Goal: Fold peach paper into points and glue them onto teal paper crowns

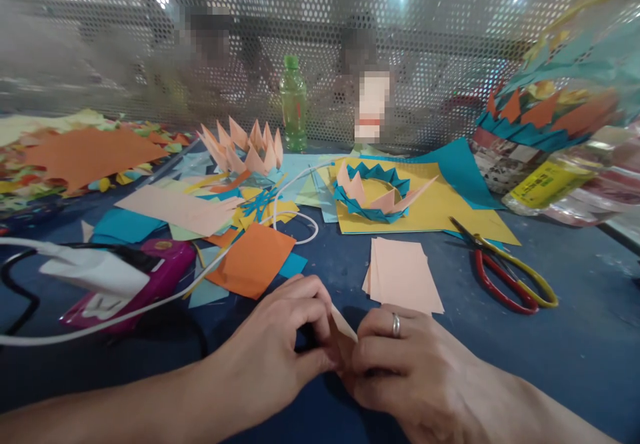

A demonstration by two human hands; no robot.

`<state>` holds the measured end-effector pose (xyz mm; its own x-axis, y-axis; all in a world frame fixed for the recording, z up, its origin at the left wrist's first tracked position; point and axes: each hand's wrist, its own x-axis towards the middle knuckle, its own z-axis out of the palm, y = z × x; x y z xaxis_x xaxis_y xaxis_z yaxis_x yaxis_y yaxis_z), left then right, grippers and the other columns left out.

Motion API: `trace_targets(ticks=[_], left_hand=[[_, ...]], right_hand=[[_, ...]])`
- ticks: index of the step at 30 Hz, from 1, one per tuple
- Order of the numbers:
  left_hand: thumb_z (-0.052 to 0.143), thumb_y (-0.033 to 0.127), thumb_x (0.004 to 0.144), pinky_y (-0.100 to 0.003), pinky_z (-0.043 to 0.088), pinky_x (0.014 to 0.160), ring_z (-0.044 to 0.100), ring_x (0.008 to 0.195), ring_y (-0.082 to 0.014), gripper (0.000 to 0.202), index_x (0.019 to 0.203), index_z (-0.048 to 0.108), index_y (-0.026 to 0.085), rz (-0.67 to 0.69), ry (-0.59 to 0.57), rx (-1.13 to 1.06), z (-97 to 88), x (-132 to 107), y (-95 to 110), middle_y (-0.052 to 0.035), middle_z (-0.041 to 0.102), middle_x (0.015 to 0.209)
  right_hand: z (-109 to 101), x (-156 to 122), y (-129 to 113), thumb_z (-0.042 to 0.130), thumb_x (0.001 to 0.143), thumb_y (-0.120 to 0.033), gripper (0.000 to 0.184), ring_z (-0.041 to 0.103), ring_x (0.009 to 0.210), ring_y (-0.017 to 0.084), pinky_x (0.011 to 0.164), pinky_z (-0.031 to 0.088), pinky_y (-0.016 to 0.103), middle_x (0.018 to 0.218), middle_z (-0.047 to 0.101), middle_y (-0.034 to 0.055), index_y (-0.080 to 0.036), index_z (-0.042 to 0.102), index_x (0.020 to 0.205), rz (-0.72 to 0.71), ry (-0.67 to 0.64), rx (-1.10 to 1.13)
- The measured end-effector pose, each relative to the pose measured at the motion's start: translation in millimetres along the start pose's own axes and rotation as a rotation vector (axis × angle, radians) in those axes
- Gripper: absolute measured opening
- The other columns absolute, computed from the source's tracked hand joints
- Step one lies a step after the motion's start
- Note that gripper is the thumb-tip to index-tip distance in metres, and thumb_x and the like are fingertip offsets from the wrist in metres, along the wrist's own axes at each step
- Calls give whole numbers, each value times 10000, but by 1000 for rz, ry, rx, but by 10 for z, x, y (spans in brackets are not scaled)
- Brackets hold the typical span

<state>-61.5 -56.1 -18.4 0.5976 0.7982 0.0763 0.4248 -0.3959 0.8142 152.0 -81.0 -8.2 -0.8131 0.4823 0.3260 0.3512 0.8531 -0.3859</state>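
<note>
The left hand (285,337) and right hand (420,364) pinch a folded peach paper piece (343,333) between their fingertips at the lower centre of the frame; just above the right hand lies a peach paper stack (403,274); higher, right of centre, a teal-and-peach folded ring (375,215) rests on a yellow sheet (447,201); at upper centre stands a green-capped bottle (294,107), its contents unclear; at far right, a yellow-labelled bottle (555,177) tilts before a patterned container (495,161) topped with teal and orange folded points (535,112).
</note>
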Motion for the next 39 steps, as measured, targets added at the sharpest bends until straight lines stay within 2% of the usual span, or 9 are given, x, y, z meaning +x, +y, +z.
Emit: trace_targets(ticks=[10,18,22,27,33,39], left_hand=[[756,88,729,-270,413,704,550,798,-124,271,622,521,172,-34,37,134,14,10,-32,35,560,827],[710,92,735,-312,419,776,524,891,-152,218,665,525,183,-22,70,230,14,-9,-35,14,524,956],[666,105,762,-322,423,782,517,900,-161,191,701,508,193,-44,38,206,-2,-2,-23,5,519,963],[576,18,749,-342,419,797,493,913,-175,211,787,479,202,-74,40,162,-29,13,9,-4,496,945],[569,6,779,-356,404,843,479,967,-181,227,808,463,205,-77,39,174,-77,23,24,-2,482,970],[585,8,788,-335,411,835,483,962,-175,233,815,462,203,-74,36,196,-81,-4,16,2,479,958]], right_hand=[[30,-9,2,396,954,-179,284,547,825,169,746,474,294,812,660,51,-187,664,862,12,-7,1],[36,-22,1,405,924,-152,265,550,838,170,754,479,304,832,667,56,-174,660,857,-5,8,23],[26,-22,-3,407,924,-154,257,547,836,169,751,473,298,812,655,52,-183,653,856,11,0,12],[26,-18,-15,393,929,-160,275,531,805,169,730,467,301,810,654,51,-177,656,848,9,-9,11],[34,-33,-2,413,936,-200,260,506,772,165,711,455,299,797,647,50,-181,654,840,9,-21,3],[23,-30,6,440,886,-140,222,505,766,162,699,450,291,774,639,38,-174,654,836,-28,6,6]])
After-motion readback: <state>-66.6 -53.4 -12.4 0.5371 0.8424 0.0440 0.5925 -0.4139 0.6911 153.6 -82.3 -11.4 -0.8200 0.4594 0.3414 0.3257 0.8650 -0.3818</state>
